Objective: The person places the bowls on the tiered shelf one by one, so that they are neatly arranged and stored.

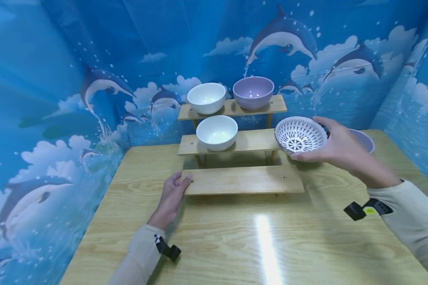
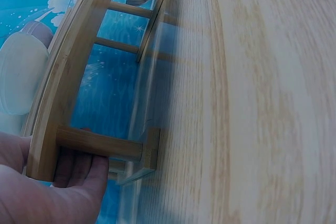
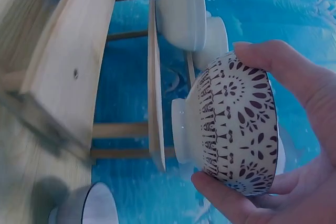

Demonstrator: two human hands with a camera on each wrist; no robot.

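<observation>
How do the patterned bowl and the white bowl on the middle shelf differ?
The patterned bowl is covered in dark marks; the white bowl is plain. The right hand grips the patterned bowl; the white bowl rests untouched on the middle shelf. Both are round, and their openings face up.

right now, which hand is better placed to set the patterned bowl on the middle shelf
Probably the right hand: it holds the patterned bowl near the right end of the middle shelf, while the left hand grips the bottom shelf.
</observation>
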